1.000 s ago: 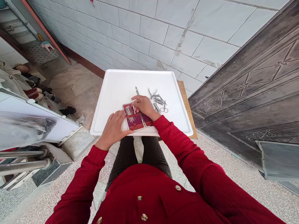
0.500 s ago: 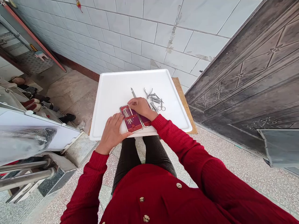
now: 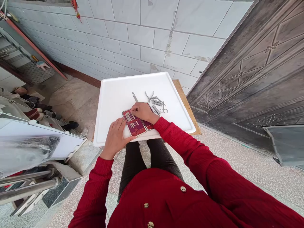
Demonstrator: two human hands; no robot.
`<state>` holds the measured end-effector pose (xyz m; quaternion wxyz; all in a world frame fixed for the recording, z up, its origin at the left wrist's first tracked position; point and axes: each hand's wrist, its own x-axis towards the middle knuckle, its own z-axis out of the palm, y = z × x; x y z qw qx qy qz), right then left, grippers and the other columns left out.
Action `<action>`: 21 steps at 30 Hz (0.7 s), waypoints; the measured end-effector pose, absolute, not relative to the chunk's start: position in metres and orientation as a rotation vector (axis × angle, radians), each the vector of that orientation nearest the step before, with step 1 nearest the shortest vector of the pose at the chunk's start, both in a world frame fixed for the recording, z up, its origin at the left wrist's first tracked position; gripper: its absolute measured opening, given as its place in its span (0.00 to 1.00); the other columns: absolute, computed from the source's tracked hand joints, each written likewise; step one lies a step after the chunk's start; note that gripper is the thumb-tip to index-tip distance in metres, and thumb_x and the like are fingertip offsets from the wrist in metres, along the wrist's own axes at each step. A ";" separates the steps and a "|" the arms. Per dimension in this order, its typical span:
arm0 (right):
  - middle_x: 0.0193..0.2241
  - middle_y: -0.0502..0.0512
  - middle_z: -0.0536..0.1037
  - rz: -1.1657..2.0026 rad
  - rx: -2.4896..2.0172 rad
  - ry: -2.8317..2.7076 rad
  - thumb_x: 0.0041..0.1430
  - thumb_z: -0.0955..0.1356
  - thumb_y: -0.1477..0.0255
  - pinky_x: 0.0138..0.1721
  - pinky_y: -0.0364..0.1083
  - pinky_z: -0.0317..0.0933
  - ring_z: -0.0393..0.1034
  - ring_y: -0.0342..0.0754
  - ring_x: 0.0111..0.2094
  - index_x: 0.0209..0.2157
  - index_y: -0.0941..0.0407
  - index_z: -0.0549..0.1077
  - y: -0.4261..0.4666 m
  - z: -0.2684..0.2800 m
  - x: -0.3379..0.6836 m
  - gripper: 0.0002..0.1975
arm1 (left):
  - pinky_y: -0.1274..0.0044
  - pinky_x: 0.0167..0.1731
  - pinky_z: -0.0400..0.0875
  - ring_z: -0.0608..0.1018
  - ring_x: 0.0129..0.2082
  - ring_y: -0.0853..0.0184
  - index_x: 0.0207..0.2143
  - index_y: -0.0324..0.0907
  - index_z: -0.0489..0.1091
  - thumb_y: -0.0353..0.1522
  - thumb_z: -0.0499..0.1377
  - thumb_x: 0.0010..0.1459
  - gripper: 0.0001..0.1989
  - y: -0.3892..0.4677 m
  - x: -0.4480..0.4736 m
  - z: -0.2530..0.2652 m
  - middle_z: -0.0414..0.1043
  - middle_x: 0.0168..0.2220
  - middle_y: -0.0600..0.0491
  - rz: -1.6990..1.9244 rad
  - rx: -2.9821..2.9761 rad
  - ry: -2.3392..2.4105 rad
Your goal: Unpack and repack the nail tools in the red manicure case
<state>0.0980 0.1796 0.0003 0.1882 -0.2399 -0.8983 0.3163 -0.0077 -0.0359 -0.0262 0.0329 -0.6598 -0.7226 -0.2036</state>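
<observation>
An open maroon manicure case [image 3: 137, 130] lies near the front edge of the white board, with several slim metal tools [image 3: 130, 118] held under its red strap. My left hand [image 3: 116, 134] rests along the case's left side, fingers stretched out and thumb by the bottom edge. Over the case's upper part is my right hand [image 3: 143, 111], thumb and fingertips pinched at the top of a slim manicure tool, mostly hidden by the fingers. Part of the case's right half is covered by that hand. Small scissors [image 3: 163, 110] and nail clippers [image 3: 156, 109] lie just right of it.
Cuticle nippers [image 3: 149, 96] and other metal tools are heaped on the white board [image 3: 114, 91]; a flat metal tool [image 3: 135, 97] lies beyond my right hand. A wooden panel [image 3: 184, 98] shows under the board. A tiled wall stands behind, a dark door [image 3: 249, 79] to the right.
The view has shifted slightly. My right fingers stay pinched at the top of the case's tool row, and my left hand remains by its left edge.
</observation>
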 end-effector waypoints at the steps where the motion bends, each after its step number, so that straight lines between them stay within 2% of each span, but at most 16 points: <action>1: 0.37 0.53 0.83 0.876 -0.678 -2.538 0.63 0.72 0.76 0.39 0.44 0.62 0.74 0.46 0.37 0.34 0.57 0.84 0.178 0.001 0.098 0.06 | 0.50 0.69 0.59 0.65 0.70 0.43 0.70 0.42 0.58 0.58 0.59 0.64 0.43 -0.036 -0.008 -0.026 0.61 0.71 0.36 -0.627 -2.029 -2.223; 9: 0.35 0.53 0.84 0.898 -0.859 -2.453 0.64 0.70 0.74 0.38 0.44 0.63 0.75 0.47 0.36 0.37 0.58 0.84 0.198 0.022 0.107 0.08 | 0.50 0.69 0.59 0.65 0.70 0.43 0.70 0.40 0.58 0.58 0.58 0.65 0.42 -0.037 -0.006 -0.025 0.62 0.70 0.35 -0.624 -2.024 -2.197; 13: 0.37 0.56 0.85 0.696 -1.055 -2.589 0.64 0.70 0.76 0.36 0.44 0.63 0.77 0.50 0.38 0.36 0.58 0.84 0.218 0.043 0.102 0.08 | 0.50 0.69 0.59 0.65 0.70 0.43 0.70 0.40 0.58 0.57 0.58 0.65 0.41 -0.037 -0.005 -0.025 0.62 0.70 0.35 -0.616 -2.010 -2.198; 16: 0.40 0.60 0.85 0.522 -1.110 -2.755 0.64 0.68 0.77 0.38 0.45 0.65 0.78 0.53 0.42 0.37 0.59 0.84 0.222 0.050 0.089 0.09 | 0.49 0.69 0.59 0.65 0.70 0.43 0.70 0.40 0.58 0.57 0.59 0.65 0.42 -0.037 -0.005 -0.027 0.62 0.70 0.35 -0.617 -2.000 -2.208; 21: 0.47 0.68 0.84 0.290 -1.172 -2.906 0.66 0.67 0.79 0.47 0.49 0.70 0.79 0.60 0.50 0.48 0.62 0.81 0.218 0.047 0.064 0.13 | 0.50 0.69 0.59 0.64 0.71 0.42 0.70 0.37 0.58 0.57 0.59 0.65 0.43 -0.039 -0.006 -0.029 0.62 0.71 0.34 -0.596 -2.002 -2.221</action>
